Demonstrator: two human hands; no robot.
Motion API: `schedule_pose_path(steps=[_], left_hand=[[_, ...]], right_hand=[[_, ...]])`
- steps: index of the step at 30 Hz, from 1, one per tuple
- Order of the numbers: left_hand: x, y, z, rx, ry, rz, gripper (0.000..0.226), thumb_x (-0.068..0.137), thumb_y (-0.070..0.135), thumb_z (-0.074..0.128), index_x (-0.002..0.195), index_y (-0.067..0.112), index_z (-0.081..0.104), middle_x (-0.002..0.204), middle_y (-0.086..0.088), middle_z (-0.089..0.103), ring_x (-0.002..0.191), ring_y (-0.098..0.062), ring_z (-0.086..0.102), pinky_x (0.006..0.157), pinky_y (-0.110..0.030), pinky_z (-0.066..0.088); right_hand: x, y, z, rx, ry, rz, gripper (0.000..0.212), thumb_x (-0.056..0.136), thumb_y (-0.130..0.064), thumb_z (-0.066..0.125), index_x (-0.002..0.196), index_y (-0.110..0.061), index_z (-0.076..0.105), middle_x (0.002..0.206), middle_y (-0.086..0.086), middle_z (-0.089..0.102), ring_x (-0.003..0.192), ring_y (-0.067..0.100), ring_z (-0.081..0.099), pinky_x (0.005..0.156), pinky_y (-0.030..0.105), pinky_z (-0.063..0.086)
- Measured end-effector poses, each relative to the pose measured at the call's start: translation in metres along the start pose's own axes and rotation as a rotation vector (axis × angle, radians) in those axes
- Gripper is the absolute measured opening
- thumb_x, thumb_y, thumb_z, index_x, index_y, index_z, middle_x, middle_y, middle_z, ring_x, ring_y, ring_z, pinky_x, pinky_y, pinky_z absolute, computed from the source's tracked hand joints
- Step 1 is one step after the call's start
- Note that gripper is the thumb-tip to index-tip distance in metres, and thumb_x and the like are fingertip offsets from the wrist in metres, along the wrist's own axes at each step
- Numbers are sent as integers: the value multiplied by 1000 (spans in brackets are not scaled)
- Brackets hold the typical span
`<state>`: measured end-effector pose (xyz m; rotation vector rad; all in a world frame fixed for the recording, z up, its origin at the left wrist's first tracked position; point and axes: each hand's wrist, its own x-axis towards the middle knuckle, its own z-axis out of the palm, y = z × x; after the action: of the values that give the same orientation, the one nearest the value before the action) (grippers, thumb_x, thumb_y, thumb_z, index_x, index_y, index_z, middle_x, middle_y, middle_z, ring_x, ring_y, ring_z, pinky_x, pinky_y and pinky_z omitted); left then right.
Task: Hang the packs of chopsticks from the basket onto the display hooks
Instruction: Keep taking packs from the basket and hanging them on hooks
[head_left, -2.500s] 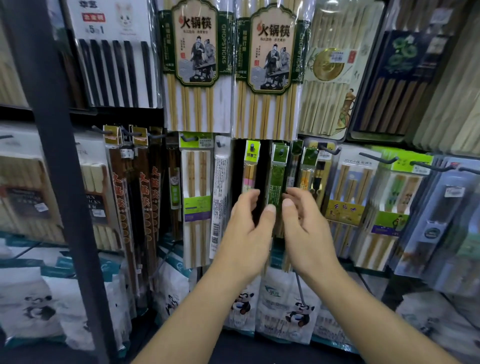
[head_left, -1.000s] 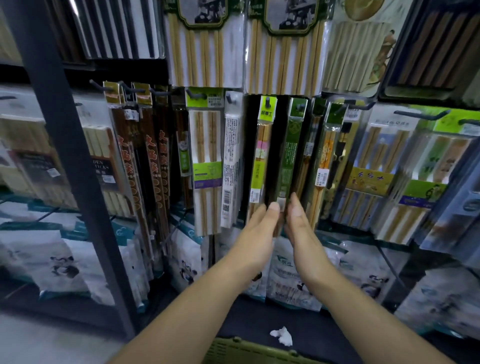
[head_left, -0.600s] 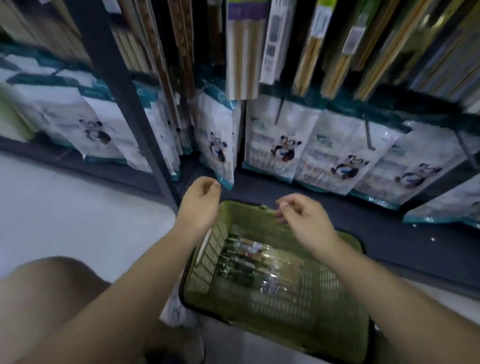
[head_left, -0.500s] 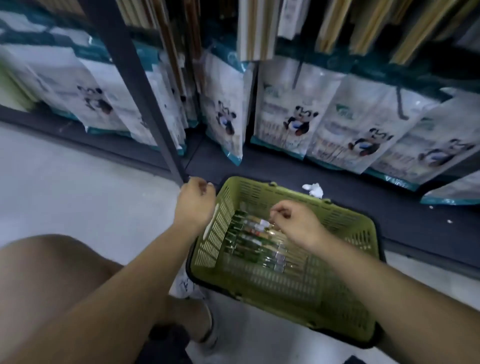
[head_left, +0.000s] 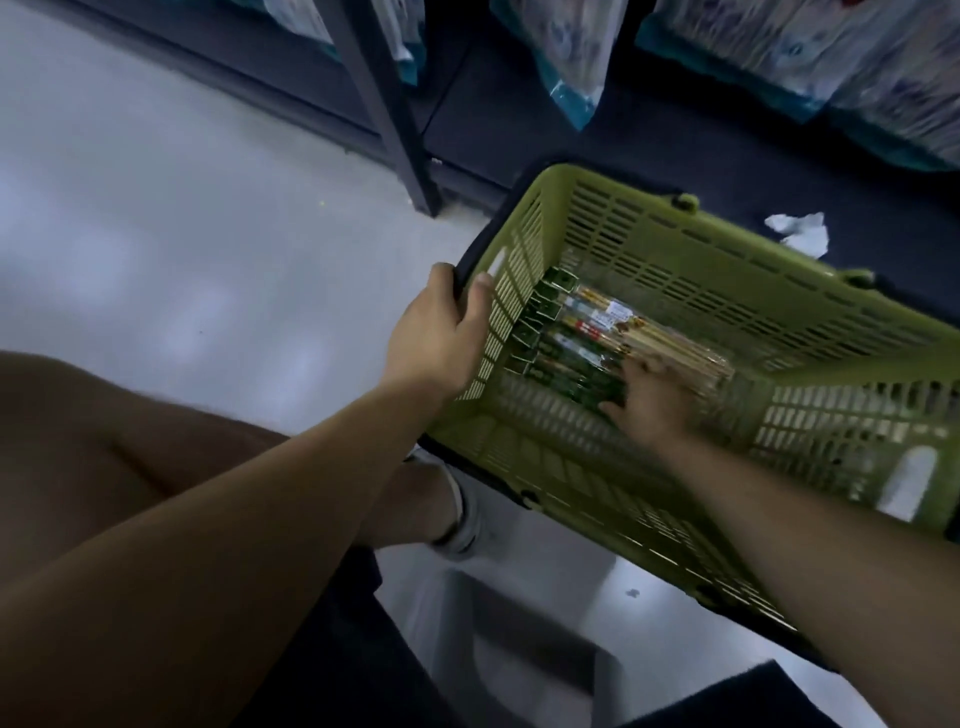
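Observation:
A green slotted plastic basket (head_left: 675, 244) stands on the floor in front of the shelving. Several clear packs of chopsticks (head_left: 582, 332) with green card headers lie side by side on its bottom. My left hand (head_left: 441, 332) grips the basket's left rim, thumb inside the wall. My right hand (head_left: 649, 400) is down inside the basket, blurred, its fingers lying on the near ends of the packs. Whether it holds a pack is unclear. The display hooks are out of view.
A dark shelf upright (head_left: 384, 104) meets the floor just left of the basket. Bagged goods (head_left: 571, 57) hang along the low shelf at the top. A crumpled white scrap (head_left: 800, 234) lies on the dark shelf base. My bare knee (head_left: 78, 441) and a white shoe (head_left: 467, 514) are at lower left.
I looked down from the hanging packs to the basket. Both hands dropped from the display; the left took the basket rim and the right went deeper in among the packs.

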<state>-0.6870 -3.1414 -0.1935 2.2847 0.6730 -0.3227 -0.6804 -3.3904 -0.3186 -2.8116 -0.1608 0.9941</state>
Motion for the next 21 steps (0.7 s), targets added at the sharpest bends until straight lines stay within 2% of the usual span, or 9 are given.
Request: schedule_pose_path(steps=[3,7,10,12,17,21], left_hand=[[1,-1,3,-7,20,-9,45,102,61,33,101,19,47,83,-6,65,76,-33,65,70,-53,56],[2,-1,5,5,45,-4,44,104,59,34,98,17,46,79,-3,62,73,-27,61,66,-45,52],[2,-2,6,17,61,-4,43,104,58,36,97,17,45,77,1,59,72,-21,56,62,-39,42],[3,-2,7,11,63,-6,44,103,59,36,97,17,45,77,2,58,71,-20,55,61,-38,41],[4,-4,7,-6,67,-8,44,102,60,36,97,17,46,76,3,58,68,-19,54,59,-36,40],[4,-5,7,-1,66,5,42,102,60,37,98,18,46,77,3,58,68,-17,53,57,-35,37]], right_hand=[[3,-3,10,-89,27,-15,64,88,-41,74,138,-15,44,139,16,50,122,36,52,92,46,52],[6,-7,15,-179,35,-48,60,90,-39,72,136,-14,45,133,15,57,120,32,56,93,41,49],[4,-5,16,-173,37,-60,58,90,-42,71,138,-17,48,139,13,46,128,32,45,99,43,47],[3,-1,14,-152,65,-54,64,87,-43,74,138,-16,47,139,14,40,129,32,41,96,42,47],[2,0,12,-75,95,-54,74,84,-38,80,139,-12,38,140,15,40,124,32,49,91,40,49],[4,-1,11,-105,104,-48,74,86,-43,76,144,-15,39,140,16,34,125,32,45,91,40,50]])
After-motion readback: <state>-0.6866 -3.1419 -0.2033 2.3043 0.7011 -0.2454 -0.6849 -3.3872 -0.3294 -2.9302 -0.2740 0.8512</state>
